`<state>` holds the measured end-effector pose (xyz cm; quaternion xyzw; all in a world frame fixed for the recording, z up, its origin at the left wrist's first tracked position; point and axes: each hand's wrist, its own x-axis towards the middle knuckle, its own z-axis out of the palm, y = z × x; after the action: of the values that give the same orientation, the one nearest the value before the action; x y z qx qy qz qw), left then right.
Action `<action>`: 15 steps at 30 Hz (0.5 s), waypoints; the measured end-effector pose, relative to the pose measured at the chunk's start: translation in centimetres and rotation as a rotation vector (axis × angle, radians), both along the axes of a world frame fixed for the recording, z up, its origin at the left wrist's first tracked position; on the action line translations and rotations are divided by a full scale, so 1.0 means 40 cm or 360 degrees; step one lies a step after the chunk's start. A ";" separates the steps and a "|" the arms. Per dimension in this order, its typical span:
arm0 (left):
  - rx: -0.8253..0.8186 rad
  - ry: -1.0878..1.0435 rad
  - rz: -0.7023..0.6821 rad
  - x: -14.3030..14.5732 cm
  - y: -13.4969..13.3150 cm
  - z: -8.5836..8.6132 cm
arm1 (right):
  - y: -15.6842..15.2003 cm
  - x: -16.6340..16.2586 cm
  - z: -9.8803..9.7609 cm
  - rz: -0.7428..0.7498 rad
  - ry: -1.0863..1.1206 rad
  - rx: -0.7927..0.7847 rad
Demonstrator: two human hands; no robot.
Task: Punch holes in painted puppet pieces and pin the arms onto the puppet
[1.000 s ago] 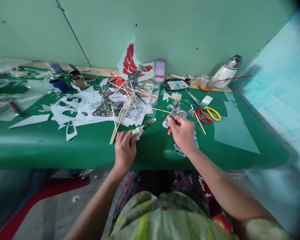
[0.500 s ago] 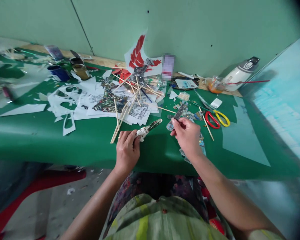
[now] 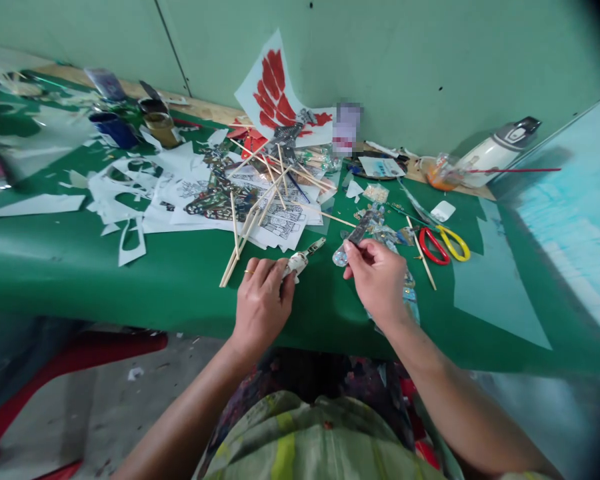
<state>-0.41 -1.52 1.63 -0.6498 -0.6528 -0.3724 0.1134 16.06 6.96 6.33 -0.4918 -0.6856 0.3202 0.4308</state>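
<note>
Head cam: left hand [image 3: 264, 293] has its fingers closed round a slim white-bodied tool [image 3: 299, 262] w/ a narrow, dark, shiny tip, aimed up and across toward the other hand; can't ID it from here. Right hand [image 3: 380, 277] pinches a flat dark-grey strip [image 3: 361, 228] w/ a glittery rounded near end, thumb on top. I see tip and strip near each other but apart, over the green plastic-covered table [image 3: 130, 287].

Vs. 1 sec ago: view's swung a bit, so most of the shift is head motion. Real diff: strip's long face looked bright and silvery, now reads dull, so it's prob. been tilted. Tool angle's approx. same; gap btwn hands hasn't closed much. My read: strip's the thing being worked/turned, tool's just parked in hand.

Can't tell if strip's far end is off the table; it overlaps small shiny mosaic-like bits [image 3: 384, 233] there, w/ more by R wrist. Red-and-yellow-handled scissors [image 3: 444, 253] lie off to the right, untouched; pale wooden sticks [image 3: 250, 223] cross white sheets w/ black line drawings [image 3: 285, 223] on the left.
</note>
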 end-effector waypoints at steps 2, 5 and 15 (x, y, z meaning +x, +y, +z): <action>-0.0046 0.0047 -0.0034 0.005 0.003 0.009 | -0.003 -0.008 0.006 0.0029 -0.0024 0.0019; -0.0090 0.0082 -0.0052 0.012 0.003 0.017 | -0.005 -0.022 0.016 0.0081 -0.0033 0.0036; -0.0155 0.0041 -0.0016 0.012 0.002 0.019 | -0.006 -0.053 0.028 0.0146 -0.0063 0.0050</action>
<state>0.06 -1.43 2.37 -0.6625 -0.6655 -0.3323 0.0880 13.93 6.71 7.44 -0.4592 -0.7208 0.3190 0.4097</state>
